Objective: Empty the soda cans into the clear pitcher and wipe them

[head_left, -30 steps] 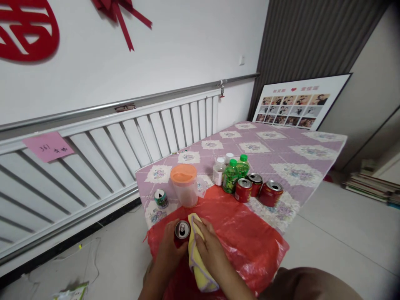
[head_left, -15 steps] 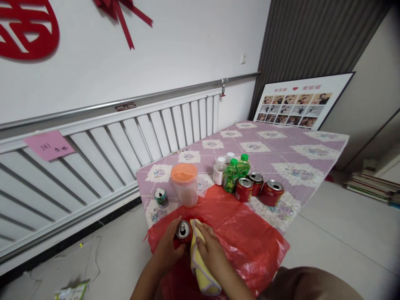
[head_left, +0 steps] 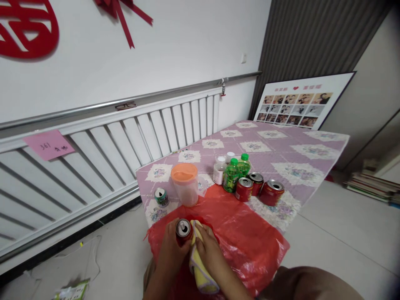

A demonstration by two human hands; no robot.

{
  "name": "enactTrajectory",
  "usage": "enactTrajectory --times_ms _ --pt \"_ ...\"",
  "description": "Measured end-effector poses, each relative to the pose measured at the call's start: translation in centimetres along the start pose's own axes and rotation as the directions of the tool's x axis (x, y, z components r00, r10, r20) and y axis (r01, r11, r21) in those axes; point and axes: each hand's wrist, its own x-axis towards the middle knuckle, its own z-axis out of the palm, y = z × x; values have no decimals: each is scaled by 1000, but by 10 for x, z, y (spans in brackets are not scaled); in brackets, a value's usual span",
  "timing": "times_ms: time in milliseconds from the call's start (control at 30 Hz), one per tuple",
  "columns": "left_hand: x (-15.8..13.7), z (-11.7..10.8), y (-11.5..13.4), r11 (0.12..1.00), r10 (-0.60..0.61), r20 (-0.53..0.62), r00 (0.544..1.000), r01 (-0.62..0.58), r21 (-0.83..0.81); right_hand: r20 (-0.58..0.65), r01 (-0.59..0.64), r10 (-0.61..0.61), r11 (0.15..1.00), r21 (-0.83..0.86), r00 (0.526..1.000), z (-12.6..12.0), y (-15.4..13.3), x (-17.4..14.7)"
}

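My left hand [head_left: 171, 246] is wrapped round an opened red drink can [head_left: 183, 228], which stands upright over the red plastic bag [head_left: 243, 233]. Beside it, my right hand [head_left: 208, 248] grips a folded yellow cloth [head_left: 200, 266] with a pale edging and presses it against the can's right side. The lower part of the can is hidden by my fingers and the cloth. Just beyond my hands is a clear plastic jug with an orange lid [head_left: 184, 174], and to its left a small teal can [head_left: 161, 197] stands with its top opened.
Further right on the flowered tablecloth [head_left: 256, 147] stand several red cans [head_left: 271, 193], green bottles [head_left: 231, 177] and white-capped bottles [head_left: 219, 171]. A white radiator [head_left: 150, 135] runs along the table's left. My knee [head_left: 309, 283] is at lower right.
My left hand has shifted slightly right and turned round the can, its thumb now nearer the cloth. The can and my right hand with the cloth have barely moved.
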Motion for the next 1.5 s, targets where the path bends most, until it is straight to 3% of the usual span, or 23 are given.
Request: enactTrajectory --times_ms 300,500,667,867,1100,1333,1500 --pt "8 -14 -19 993 33 206 978 -10 -114 -18 16 -15 1000 18 1000 -6 -4 2" --pt "4 -6 -14 996 31 78 996 -24 -86 -75 74 -70 996 59 995 -16 -24 6" --pt "0 0 -2 999 -13 -1 1000 13 -37 -65 37 -35 999 28 997 -8 -15 3" --pt "2 -7 -6 998 -64 67 996 64 3 -3 -12 12 1000 2 1000 -1 0 -1" --pt "16 -22 -9 995 97 233 968 -87 -56 -21 15 -15 1000 23 1000 -8 -9 4" --pt "12 -13 0 998 68 116 991 -68 -8 -85 109 -104 993 51 991 -16 -25 8" --pt "7 -8 11 999 20 61 998 -21 25 -61 53 -53 999 8 997 -6 -11 6"
